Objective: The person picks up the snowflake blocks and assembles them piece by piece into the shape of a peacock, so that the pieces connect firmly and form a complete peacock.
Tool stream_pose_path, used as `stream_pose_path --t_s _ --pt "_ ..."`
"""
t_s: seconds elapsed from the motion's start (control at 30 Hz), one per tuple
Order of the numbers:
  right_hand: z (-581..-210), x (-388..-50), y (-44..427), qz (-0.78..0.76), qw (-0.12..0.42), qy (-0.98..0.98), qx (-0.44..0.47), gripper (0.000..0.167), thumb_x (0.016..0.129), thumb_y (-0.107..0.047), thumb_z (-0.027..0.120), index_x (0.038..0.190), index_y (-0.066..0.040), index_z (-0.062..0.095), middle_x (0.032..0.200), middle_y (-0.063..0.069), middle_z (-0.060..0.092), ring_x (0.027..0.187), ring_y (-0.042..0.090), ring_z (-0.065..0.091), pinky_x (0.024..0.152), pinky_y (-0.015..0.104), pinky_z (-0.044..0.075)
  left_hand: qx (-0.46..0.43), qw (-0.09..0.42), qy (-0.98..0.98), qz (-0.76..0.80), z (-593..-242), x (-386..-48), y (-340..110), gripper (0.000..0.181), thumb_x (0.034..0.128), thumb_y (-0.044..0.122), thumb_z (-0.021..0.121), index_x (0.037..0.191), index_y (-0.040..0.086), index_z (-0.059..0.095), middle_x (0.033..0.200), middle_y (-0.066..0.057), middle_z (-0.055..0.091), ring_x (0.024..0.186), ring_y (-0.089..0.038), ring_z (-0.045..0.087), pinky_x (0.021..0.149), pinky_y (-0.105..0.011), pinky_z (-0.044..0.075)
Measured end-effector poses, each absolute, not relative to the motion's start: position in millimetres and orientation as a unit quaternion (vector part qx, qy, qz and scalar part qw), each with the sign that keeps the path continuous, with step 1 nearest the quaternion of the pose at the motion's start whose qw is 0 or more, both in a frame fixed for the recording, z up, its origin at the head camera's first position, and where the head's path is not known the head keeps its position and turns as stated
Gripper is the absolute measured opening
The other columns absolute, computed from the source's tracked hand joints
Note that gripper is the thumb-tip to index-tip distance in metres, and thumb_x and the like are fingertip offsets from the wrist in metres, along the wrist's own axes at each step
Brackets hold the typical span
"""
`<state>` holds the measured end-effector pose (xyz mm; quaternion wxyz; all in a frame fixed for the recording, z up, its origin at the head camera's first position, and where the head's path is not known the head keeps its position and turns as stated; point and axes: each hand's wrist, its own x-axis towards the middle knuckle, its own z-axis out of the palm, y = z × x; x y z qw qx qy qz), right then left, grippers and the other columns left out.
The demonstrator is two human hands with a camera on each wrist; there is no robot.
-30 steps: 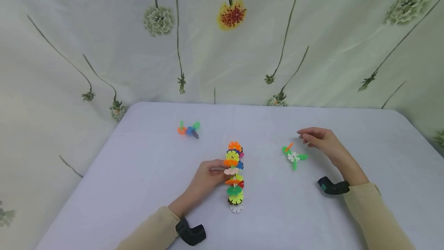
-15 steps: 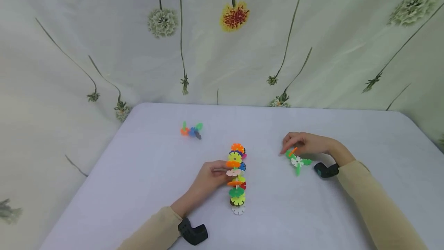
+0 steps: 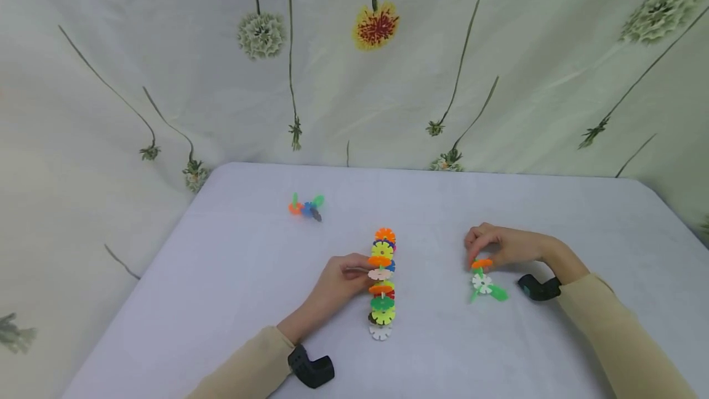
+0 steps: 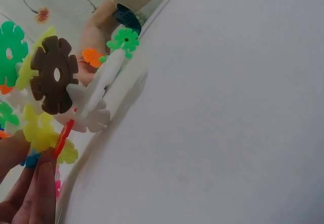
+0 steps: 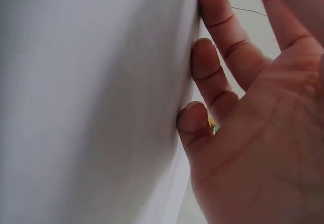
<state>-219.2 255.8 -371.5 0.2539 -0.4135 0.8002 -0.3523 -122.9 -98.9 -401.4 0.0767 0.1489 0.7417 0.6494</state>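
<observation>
A long chain of joined snowflake discs [image 3: 382,303] in many colours runs lengthwise on the table in the head view. My left hand [image 3: 343,279] grips it from the left side; the left wrist view shows fingers and thumb around yellow and blue discs, with a brown disc [image 4: 54,75] near the camera. To the right, my right hand [image 3: 506,246] pinches a small cluster of white, green and orange snowflake discs [image 3: 482,284] at its far end. The right wrist view shows that palm and curled fingers [image 5: 206,59] against the tabletop, the cluster out of sight there.
Another small cluster of orange, blue, green and grey discs [image 3: 308,209] lies at the back left of the white table [image 3: 221,300]. Behind the table hangs a flower-printed cloth [image 3: 515,36]. Black cameras sit on both wrists.
My right hand came down from behind the small right-hand cluster and took hold of it. That cluster has turned and shifted towards me. The left hand keeps its grip on the chain.
</observation>
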Motion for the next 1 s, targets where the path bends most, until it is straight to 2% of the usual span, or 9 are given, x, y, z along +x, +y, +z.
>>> stream_pose_path --t_s 0.1,0.23,0.37,0.5,0.63,0.73,0.83,1.0 --pt "-371.9 -217.4 257.0 -0.359 0.238 0.806 -0.407 0.014 0.081 -0.008 0.07 0.091 -0.017 0.069 0.105 0.004 0.054 0.102 0.015 0.042 0.089 0.03 0.036 0.145 0.078 0.748 0.643 -399.6 -123.7 -98.4 0.017 0.0847 -0.002 0.066 0.101 -0.005 0.068 0.106 -0.014 0.064 0.092 -0.025 0.064 0.076 -0.031 0.053" --pt "-372.8 -214.6 257.6 -0.396 0.219 0.801 -0.391 0.012 0.083 -0.006 0.068 0.092 -0.013 0.067 0.103 0.006 0.059 0.098 0.015 0.048 0.086 0.027 0.039 0.139 0.074 0.762 0.628 -398.2 -123.8 -98.1 0.016 0.0847 -0.002 0.066 0.1 -0.003 0.069 0.105 -0.013 0.065 0.089 -0.024 0.065 0.075 -0.03 0.053" --pt "-372.3 -204.5 250.6 -0.447 0.175 0.799 -0.362 0.007 0.087 -0.006 0.066 0.093 -0.01 0.065 0.094 0.007 0.062 0.081 0.014 0.052 0.069 0.025 0.043 0.136 0.071 0.767 0.623 -398.3 -123.1 -98.2 0.015 0.0848 -0.001 0.066 0.1 -0.002 0.069 0.104 -0.011 0.066 0.087 -0.022 0.065 0.074 -0.029 0.053" --pt "-364.9 -185.7 230.3 -0.451 0.091 0.822 -0.335 0.007 0.086 -0.006 0.067 0.088 -0.012 0.065 0.084 0.001 0.062 0.072 0.014 0.052 0.058 0.024 0.041 0.143 0.063 0.767 0.622 -398.3 -121.4 -99.0 0.016 0.0848 -0.002 0.065 0.1 -0.002 0.069 0.104 -0.011 0.065 0.086 -0.021 0.065 0.075 -0.028 0.053" --pt "-359.8 -160.9 202.4 -0.429 0.005 0.849 -0.308 0.012 0.082 -0.004 0.071 0.084 -0.014 0.065 0.078 -0.008 0.062 0.07 0.012 0.054 0.055 0.023 0.04 0.145 0.059 0.763 0.627 -398.7 -119.2 -98.9 0.017 0.0852 -0.002 0.064 0.102 -0.002 0.069 0.104 -0.012 0.065 0.086 -0.021 0.065 0.075 -0.028 0.053" --pt "-360.3 -145.5 182.5 -0.421 -0.038 0.858 -0.292 0.016 0.079 0.001 0.072 0.083 -0.014 0.066 0.076 -0.011 0.061 0.068 0.009 0.054 0.055 0.023 0.042 0.145 0.058 0.761 0.63 -398.5 -119.1 -99.4 0.017 0.086 -0.001 0.064 0.103 -0.003 0.068 0.104 -0.012 0.065 0.087 -0.022 0.065 0.075 -0.028 0.053" --pt "-362.2 -134.7 167.4 -0.429 -0.06 0.854 -0.287 0.018 0.077 0.005 0.072 0.083 -0.012 0.067 0.077 -0.01 0.062 0.067 0.008 0.054 0.055 0.024 0.046 0.147 0.057 0.758 0.633 -399.0 -119.6 -99.9 0.018 0.086 -0.002 0.064 0.103 -0.005 0.068 0.102 -0.014 0.065 0.087 -0.023 0.065 0.075 -0.028 0.053" --pt "-364.5 -126.5 151.7 -0.439 -0.066 0.85 -0.284 0.018 0.077 0.003 0.073 0.082 -0.012 0.068 0.078 -0.01 0.062 0.069 0.008 0.055 0.056 0.025 0.048 0.159 0.051 0.748 0.642 -402.6 -121.8 -100.6 0.017 0.0845 -0.004 0.065 0.101 -0.007 0.067 0.098 -0.015 0.065 0.084 -0.022 0.064 0.075 -0.029 0.053"
